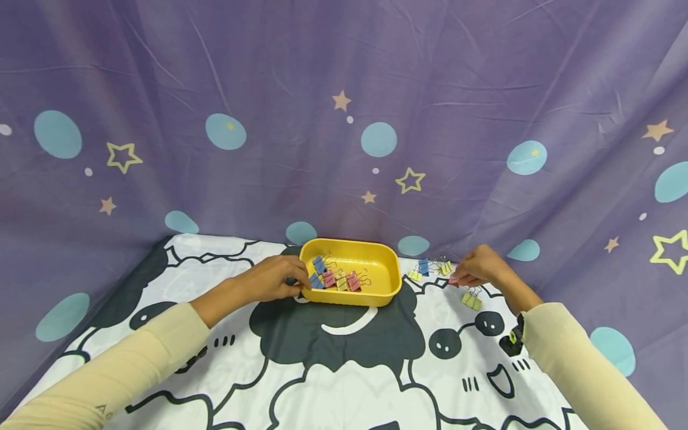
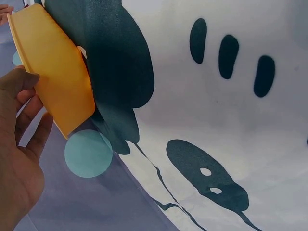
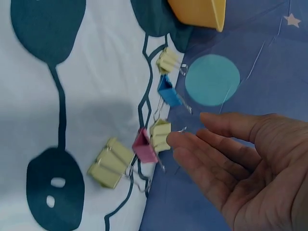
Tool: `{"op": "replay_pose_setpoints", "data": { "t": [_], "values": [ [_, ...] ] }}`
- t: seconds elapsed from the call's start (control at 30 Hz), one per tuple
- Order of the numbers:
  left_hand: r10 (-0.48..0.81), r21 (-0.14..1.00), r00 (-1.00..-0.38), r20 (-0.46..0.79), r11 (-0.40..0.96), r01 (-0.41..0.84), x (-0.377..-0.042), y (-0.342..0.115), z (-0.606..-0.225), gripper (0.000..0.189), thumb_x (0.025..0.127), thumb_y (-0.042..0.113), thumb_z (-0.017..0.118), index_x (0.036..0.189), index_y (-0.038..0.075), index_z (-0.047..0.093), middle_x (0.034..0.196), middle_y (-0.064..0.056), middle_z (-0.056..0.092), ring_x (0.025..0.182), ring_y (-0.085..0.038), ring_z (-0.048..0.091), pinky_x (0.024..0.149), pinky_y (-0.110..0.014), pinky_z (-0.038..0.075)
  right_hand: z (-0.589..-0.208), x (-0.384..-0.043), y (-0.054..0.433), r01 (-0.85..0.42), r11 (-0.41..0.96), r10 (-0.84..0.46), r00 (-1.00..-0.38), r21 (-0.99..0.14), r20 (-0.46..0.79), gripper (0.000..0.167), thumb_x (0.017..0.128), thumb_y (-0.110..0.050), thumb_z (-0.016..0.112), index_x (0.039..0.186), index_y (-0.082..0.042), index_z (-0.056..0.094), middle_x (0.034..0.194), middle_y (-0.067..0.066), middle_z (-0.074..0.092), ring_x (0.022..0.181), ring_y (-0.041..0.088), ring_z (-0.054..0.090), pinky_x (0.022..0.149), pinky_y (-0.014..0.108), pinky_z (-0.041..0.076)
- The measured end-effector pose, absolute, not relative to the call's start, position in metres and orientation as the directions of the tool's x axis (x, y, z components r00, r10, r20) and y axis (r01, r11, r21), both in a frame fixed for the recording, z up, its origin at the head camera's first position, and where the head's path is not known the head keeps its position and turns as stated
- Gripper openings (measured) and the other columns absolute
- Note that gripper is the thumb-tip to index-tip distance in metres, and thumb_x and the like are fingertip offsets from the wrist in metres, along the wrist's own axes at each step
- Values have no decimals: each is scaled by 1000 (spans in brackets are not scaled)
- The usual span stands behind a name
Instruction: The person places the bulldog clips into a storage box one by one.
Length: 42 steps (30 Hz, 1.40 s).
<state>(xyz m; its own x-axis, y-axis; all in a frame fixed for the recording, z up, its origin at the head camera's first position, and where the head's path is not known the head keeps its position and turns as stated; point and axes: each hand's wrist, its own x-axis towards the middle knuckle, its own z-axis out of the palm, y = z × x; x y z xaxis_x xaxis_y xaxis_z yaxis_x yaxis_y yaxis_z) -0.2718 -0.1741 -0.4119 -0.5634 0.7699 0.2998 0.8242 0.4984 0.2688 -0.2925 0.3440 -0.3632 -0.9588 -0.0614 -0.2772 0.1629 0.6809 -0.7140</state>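
Observation:
My left hand (image 1: 279, 278) holds the left end of a yellow tray (image 1: 384, 295), its thumb against the wall and fingers along the rim in the left wrist view. Inside the tray lie blue, pink and yellow binder clips, among them a pink binder clip (image 1: 353, 282). My right hand (image 3: 240, 159) has its fingers loosely extended and nothing between thumb and fingers. Its fingertips are beside a small yellow binder clip (image 3: 160, 134) and a pink binder clip (image 3: 143, 147). Close by are a blue binder clip (image 3: 168, 90), another small yellow clip (image 3: 167, 60) and a larger yellow clip (image 3: 110, 162).
A black-and-white cartoon-print cloth (image 1: 355, 394) covers the table. Directly behind the tray hangs a purple curtain (image 1: 301, 179) with stars and blue spots. The loose clips lie right of the tray, near the curtain's foot.

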Motion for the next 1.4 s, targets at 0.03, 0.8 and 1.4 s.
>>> {"op": "replay_pose_setpoints", "data": {
  "t": [0.03,0.8,1.4],
  "values": [
    [770,268,-563,302,498,825,-272,-174,-412,22,91,4,84,105,20,91,105,5,82,100,-13,72,90,-41,62,-363,-293,347,158,696,-53,-961,-701,-270,28,94,-2,78,112,19,76,80,14,84,68,14,80,65,31,67],
    [771,259,-550,321,487,834,-271,-175,-414,22,89,4,84,104,19,91,105,5,82,101,-14,73,91,-42,62,-382,-295,387,153,892,38,-963,-426,-267,12,87,3,81,98,8,83,67,1,77,61,12,71,62,31,65],
    [769,270,-551,324,483,833,-271,-175,-413,21,90,5,85,104,19,91,105,5,83,102,-13,72,92,-42,62,-393,-291,389,135,825,-7,-969,-549,-247,16,88,9,76,101,15,82,72,8,80,64,11,75,63,32,67]
  ]
}}
